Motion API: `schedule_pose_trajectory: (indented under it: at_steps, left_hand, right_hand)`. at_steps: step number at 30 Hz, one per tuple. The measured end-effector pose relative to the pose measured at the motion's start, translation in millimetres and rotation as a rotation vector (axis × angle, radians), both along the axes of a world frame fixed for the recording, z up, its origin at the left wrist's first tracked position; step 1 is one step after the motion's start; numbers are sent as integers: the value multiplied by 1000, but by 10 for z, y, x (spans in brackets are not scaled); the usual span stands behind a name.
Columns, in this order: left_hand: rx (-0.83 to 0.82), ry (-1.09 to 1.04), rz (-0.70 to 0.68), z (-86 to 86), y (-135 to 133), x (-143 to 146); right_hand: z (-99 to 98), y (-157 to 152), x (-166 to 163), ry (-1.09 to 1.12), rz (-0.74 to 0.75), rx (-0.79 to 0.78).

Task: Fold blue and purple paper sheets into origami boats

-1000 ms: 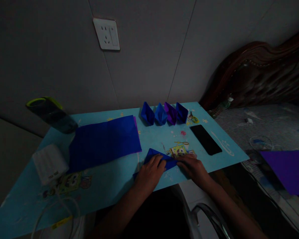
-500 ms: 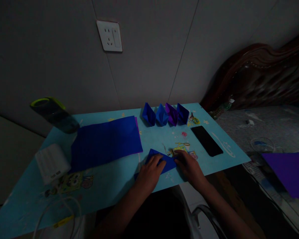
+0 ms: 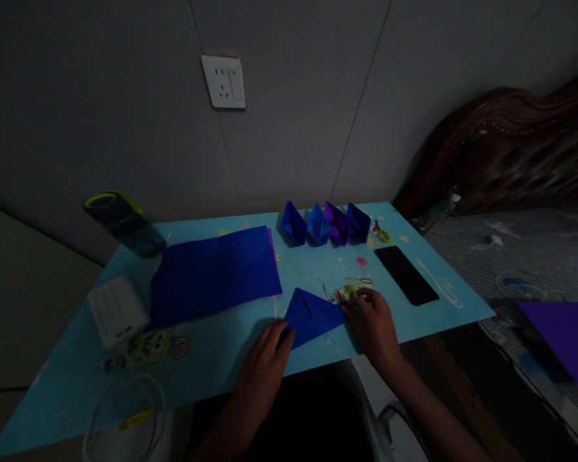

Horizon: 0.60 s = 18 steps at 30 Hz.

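A folded sheet of blue paper [image 3: 313, 324] with a pointed top and a slit-like fold lies near the table's front edge. My right hand [image 3: 373, 324] pinches its right corner between thumb and fingers. At the lower left corner, my left hand [image 3: 264, 353] has its thumb and fingertips closed on the paper's edge. Behind it stand several folded paper boats: a dark blue one [image 3: 293, 224], a lighter blue one [image 3: 318, 226], a purple one [image 3: 336, 223] and another dark blue one [image 3: 359, 223].
Flat blue sheets [image 3: 216, 276] over purple ones lie to the left. A white box-shaped device [image 3: 118, 311] with a cable [image 3: 161, 398] and a dark bottle [image 3: 130, 224] stand beyond. A black phone-like slab [image 3: 406, 274] lies right. Purple paper [image 3: 563, 340] rests off the table.
My left hand has slid from the middle of the folded paper down to its left corner, uncovering the fold. The right hand stays at the right corner. The view has shifted slightly.
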State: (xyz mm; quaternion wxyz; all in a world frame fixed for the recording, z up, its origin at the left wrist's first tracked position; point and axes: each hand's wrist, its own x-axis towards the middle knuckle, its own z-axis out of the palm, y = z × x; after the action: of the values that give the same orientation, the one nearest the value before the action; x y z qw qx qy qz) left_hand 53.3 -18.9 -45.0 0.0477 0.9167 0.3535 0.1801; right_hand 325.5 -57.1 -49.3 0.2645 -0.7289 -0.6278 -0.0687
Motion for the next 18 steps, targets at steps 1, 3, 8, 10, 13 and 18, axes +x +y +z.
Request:
schedule_pose_trajectory:
  at_steps: [1, 3, 8, 10, 13, 18]
  left_hand:
    - [11, -1, 19, 2, -18, -18]
    - [36, -3, 62, 22, -44, -28]
    - [71, 9, 211, 101, -74, -14]
    - [75, 0, 251, 118, -84, -17]
    - [56, -36, 244, 132, -95, -24]
    - [-43, -32, 217, 175, -120, -39]
  right_hand:
    - [-8, -20, -3, -67, 12, -4]
    - [-8, -62, -14, -178, 53, -45]
    - [51, -151, -44, -249, 113, -123]
    - [60, -186, -44, -237, 120, -132]
    - [48, -236, -34, -206, 130, -132]
    - [72, -306, -47, -192, 132, -119]
